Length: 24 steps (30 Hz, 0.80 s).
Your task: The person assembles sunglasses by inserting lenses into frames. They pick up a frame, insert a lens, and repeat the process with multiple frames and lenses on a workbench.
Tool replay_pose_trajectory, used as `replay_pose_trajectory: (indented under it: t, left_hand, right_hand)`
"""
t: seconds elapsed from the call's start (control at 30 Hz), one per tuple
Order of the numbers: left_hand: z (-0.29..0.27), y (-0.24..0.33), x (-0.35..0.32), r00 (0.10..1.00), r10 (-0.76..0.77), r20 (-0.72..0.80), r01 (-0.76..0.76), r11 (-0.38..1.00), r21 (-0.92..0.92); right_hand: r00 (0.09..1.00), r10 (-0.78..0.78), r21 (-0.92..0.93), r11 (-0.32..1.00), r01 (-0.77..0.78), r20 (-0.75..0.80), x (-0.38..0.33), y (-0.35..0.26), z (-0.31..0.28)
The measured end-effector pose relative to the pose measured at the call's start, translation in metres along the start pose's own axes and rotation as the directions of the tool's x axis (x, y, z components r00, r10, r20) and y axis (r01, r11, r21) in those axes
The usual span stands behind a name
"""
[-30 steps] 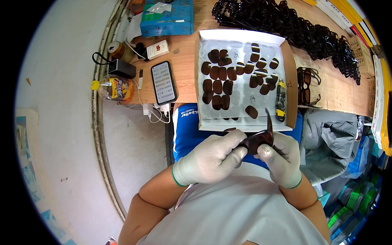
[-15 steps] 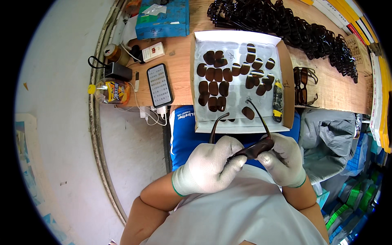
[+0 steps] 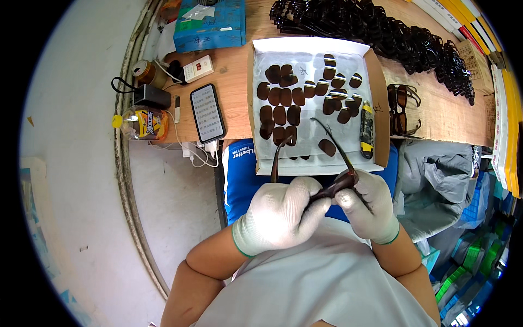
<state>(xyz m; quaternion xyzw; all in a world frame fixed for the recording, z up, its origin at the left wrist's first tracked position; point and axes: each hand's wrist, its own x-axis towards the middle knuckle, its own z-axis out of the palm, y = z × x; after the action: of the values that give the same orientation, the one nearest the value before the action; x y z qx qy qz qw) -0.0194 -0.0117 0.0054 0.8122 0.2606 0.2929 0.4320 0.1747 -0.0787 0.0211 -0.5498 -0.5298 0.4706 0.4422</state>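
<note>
Both my hands wear white knit gloves and hold one dark sunglasses frame (image 3: 332, 188) in front of my chest, its temples pointing away from me. My left hand (image 3: 283, 213) is closed round the left side, covering much of it. Thumb and fingers of my right hand (image 3: 370, 210) pinch the right side near the hinge. The temple tips reach over the near part of a shallow white cardboard box (image 3: 261, 168). Brown tinted lenses (image 3: 280, 115) lie in it in several groups, and a single lens (image 3: 327, 146) lies apart near the right temple.
A dark patterned cutter with yellow ends (image 3: 366, 131) lies along the box's right side. Finished-looking sunglasses (image 3: 400, 111) sit right of it; a long row of dark frames (image 3: 376, 32) fills the back. Left are a phone (image 3: 207, 113), a bottle (image 3: 144, 124) and a blue box (image 3: 210, 24).
The sunglasses frame has risen slightly in the picture and tilted a little in my hands; its temples now reach farther over the box. The whole view has shifted slightly. Both hands keep their hold.
</note>
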Motion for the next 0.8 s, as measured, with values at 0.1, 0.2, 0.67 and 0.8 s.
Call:
replay_pose_trajectory:
  t: [0.1,0.2,0.67,0.8]
  left_hand:
    - [0.002,0.001,0.002,0.999,0.002,-0.044,-0.002,1.0,0.014]
    - [0.004,0.005,0.003,0.999,0.03,-0.017,-0.028,0.994,0.11]
    - [0.003,0.015,0.048,0.966,-0.164,0.2,0.092,0.94,0.329]
    - [0.0,0.003,0.08,0.827,-0.082,0.557,0.007,0.991,0.136]
  right_hand:
    - [0.997,-0.078,-0.178,0.981,0.08,0.021,0.005,-0.004,-0.002]
    - [0.997,-0.043,-0.241,0.969,0.056,0.06,0.011,-0.008,-0.007]
    - [0.967,-0.256,-0.401,0.888,0.225,-0.023,0.041,0.019,-0.047]
    - [0.893,-0.301,-0.311,0.859,0.406,0.336,0.029,0.039,-0.073]
